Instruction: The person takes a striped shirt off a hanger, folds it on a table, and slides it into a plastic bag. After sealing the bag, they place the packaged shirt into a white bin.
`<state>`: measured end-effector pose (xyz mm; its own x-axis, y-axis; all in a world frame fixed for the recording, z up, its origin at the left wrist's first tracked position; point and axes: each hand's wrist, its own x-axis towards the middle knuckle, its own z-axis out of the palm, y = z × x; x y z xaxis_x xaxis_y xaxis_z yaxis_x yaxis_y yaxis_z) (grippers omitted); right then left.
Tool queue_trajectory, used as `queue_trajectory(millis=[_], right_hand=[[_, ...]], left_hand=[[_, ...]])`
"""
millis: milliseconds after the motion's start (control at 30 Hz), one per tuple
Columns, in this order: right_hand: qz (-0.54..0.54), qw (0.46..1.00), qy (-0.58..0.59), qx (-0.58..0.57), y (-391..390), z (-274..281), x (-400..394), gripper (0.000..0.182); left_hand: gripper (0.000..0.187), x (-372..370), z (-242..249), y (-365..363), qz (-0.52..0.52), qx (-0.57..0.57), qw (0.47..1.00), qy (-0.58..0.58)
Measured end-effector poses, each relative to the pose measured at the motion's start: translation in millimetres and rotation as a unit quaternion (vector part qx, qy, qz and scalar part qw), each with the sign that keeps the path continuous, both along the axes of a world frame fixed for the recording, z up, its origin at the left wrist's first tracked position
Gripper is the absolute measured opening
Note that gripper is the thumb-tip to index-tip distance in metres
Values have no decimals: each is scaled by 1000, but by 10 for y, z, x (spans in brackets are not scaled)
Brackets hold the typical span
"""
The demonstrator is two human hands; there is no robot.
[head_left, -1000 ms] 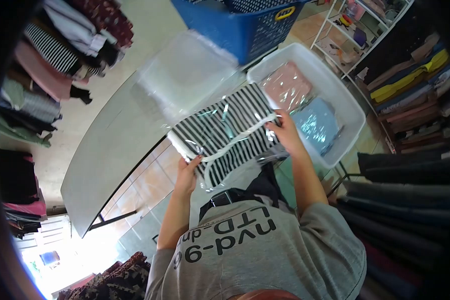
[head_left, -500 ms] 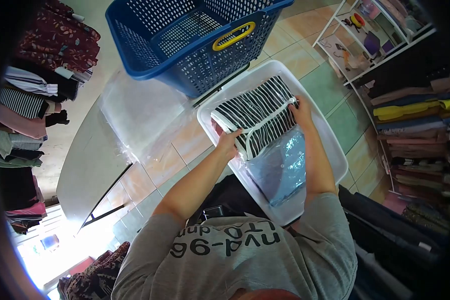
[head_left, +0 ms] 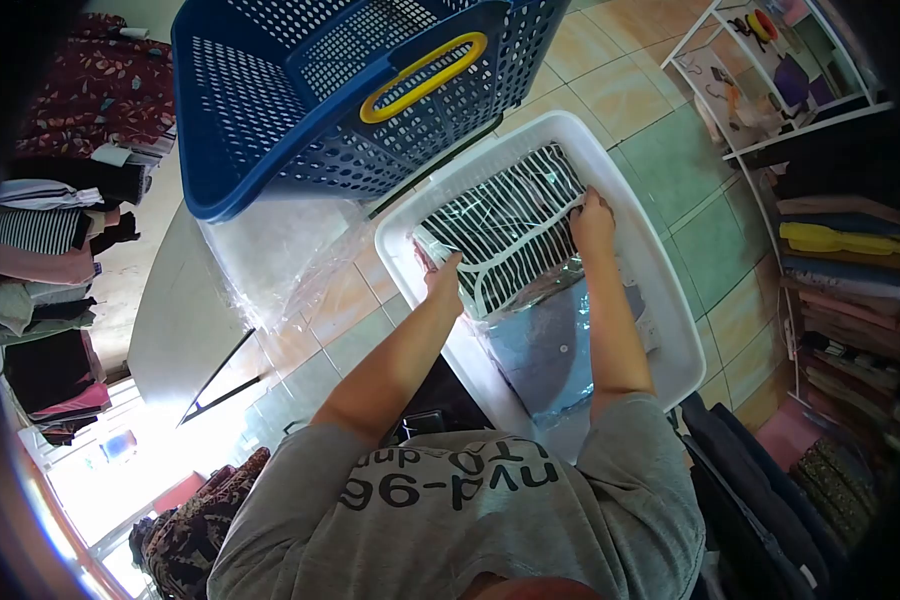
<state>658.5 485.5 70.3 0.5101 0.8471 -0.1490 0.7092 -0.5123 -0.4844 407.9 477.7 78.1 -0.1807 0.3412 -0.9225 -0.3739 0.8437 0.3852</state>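
Note:
A folded black-and-white striped garment (head_left: pixel 515 215) in clear plastic lies inside a white plastic tub (head_left: pixel 683 345), at its far end. My left hand (head_left: pixel 444 285) has its fingers closed on the garment's near-left edge. At the right edge, my right hand (head_left: pixel 592 218) pinches the same bundle. Below it in the tub is a blue folded garment (head_left: pixel 545 350) in clear plastic, partly covered by the striped one and by my right forearm. Something reddish shows at the tub's left side, too hidden to name.
A blue perforated basket (head_left: pixel 270 165) with a yellow handle (head_left: pixel 423 78) stands beyond the tub. Clear plastic bags (head_left: pixel 280 250) lie on a grey table (head_left: pixel 175 320). Clothes hang at left; folded clothes (head_left: pixel 840 240) fill a rack at right, near a white shelf (head_left: pixel 715 45).
Both hands have lowered the striped garment slightly into the tub and keep their grip. The view has shifted, so the basket appears larger and further left.

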Motion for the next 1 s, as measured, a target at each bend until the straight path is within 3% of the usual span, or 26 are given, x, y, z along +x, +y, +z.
queue_trajectory(millis=[67, 100, 133, 167, 200, 233, 267, 300, 367, 400, 500, 567, 800, 1000], right_hand=[[12, 999, -41, 18, -81, 212, -112, 52], [35, 995, -72, 61, -106, 270, -166, 54], [59, 987, -103, 104, -105, 322, -213, 58], [60, 988, -102, 102, -67, 382, -263, 58], [90, 988, -113, 51, -20, 432, -318, 62], [119, 985, -124, 0, 26, 439, -331, 67], [132, 987, -95, 14, 90, 312, -328, 72], [131, 987, -96, 16, 149, 233, -331, 72], [148, 982, -103, -57, 260, 113, -351, 71], [147, 982, -103, -57, 300, 52, -349, 71], [154, 980, -76, -99, 379, -72, -315, 70], [151, 980, -47, -125, 391, -123, -314, 67], [164, 970, -44, -171, 449, -254, -295, 63], [164, 970, -41, -172, 452, -290, -270, 63]], left_hand=[[79, 81, 482, -119, 20, 58, 997, 49], [79, 35, 438, -211, 20, 56, 997, 52], [92, -26, 345, -306, -93, 203, 971, 86], [105, -28, 382, -336, -204, 342, 910, 116], [105, -26, 406, -342, -204, 338, 911, 118], [114, 58, 637, -256, -414, 364, 789, 271], [124, 122, 757, -161, -589, 363, 600, 401], [124, 150, 726, -57, -589, 365, 599, 402], [128, 177, 590, 153, -714, 151, 566, 383], [136, 130, 336, 176, -721, 142, 535, 417], [138, 100, 67, 268, -734, 96, 547, 390], [139, 109, 36, 291, -749, 70, 527, 394], [142, -24, -245, 367, -772, 104, 529, 338], [136, -79, -144, 388, -754, 150, 556, 316]])
